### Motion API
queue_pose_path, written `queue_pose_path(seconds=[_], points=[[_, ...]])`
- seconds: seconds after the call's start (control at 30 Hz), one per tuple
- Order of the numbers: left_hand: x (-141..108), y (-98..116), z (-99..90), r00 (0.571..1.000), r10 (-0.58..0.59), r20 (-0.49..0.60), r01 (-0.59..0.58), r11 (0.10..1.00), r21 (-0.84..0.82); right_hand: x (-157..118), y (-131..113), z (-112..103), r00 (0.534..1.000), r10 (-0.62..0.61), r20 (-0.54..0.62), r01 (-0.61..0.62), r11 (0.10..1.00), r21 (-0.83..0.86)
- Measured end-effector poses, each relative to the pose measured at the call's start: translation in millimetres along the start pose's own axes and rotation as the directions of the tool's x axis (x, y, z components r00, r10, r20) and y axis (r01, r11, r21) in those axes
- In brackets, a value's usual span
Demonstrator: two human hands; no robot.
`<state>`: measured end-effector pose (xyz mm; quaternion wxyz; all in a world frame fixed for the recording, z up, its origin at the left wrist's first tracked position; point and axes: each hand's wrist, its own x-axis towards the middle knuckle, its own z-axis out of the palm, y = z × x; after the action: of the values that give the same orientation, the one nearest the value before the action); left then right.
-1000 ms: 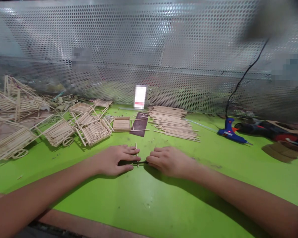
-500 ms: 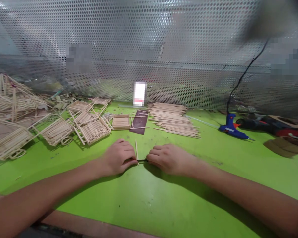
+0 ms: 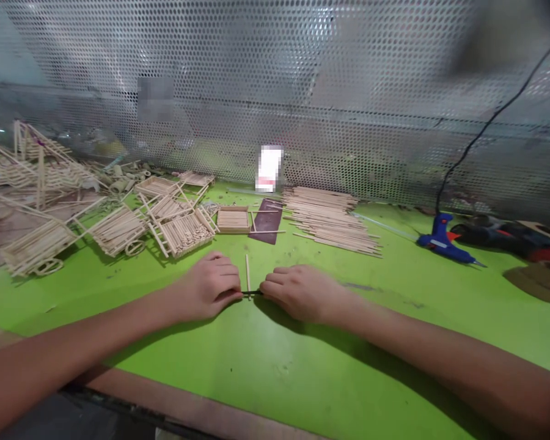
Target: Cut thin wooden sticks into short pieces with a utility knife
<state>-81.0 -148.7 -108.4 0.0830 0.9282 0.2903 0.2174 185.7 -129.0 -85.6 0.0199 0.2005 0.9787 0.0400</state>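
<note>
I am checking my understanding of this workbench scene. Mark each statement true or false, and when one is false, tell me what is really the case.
1. The left hand holds a hot glue gun. False: no hand touches the blue hot glue gun, which is far to the right.
2. The left hand and the right hand reach a thin black piece between them. True.
3. A pale wooden stick runs at a right angle to that piece. True.
4. The big pile of sticks is left of the dark sheet. False: it is to the right.
5. Stick models with round wheels are at the left. True.
</note>
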Motion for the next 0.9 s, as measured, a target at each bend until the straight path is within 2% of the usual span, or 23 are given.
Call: queue_pose_path(seconds=[0.13,0.23,0.4,0.5,0.6,0.9], points=[[-7.4,2.9,1.1,0.999,-0.041,-0.027,0.042,0.999,0.018,4.9,-5.3,0.0,1.0,0.027,0.005,-0.027,0.999,-0.043],[-1.6,7.4,7.5,0.999,-0.042,-0.004,0.042,0.996,0.075,3.0,-7.7,1.5,0.999,0.039,0.005,-0.039,0.997,-0.061],[26.1,6.6,13.0,0.992,0.12,0.033,-0.124,0.963,0.239,-4.6,-3.4,0.3,0.997,0.05,-0.052,-0.053,0.996,-0.071],[45.8,-0.9,11.3,0.976,0.213,0.055,-0.22,0.943,0.25,-11.4,4.5,-5.8,0.994,0.092,-0.06,-0.096,0.993,-0.069],[58.8,-8.6,9.3,0.964,0.258,0.062,-0.265,0.936,0.23,-16.0,13.2,-13.0,0.991,0.125,-0.039,-0.127,0.989,-0.072],[54.7,-18.5,6.1,0.984,0.159,0.085,-0.165,0.984,0.065,-17.2,27.9,-18.7,0.992,0.125,-0.018,-0.126,0.991,-0.041]])
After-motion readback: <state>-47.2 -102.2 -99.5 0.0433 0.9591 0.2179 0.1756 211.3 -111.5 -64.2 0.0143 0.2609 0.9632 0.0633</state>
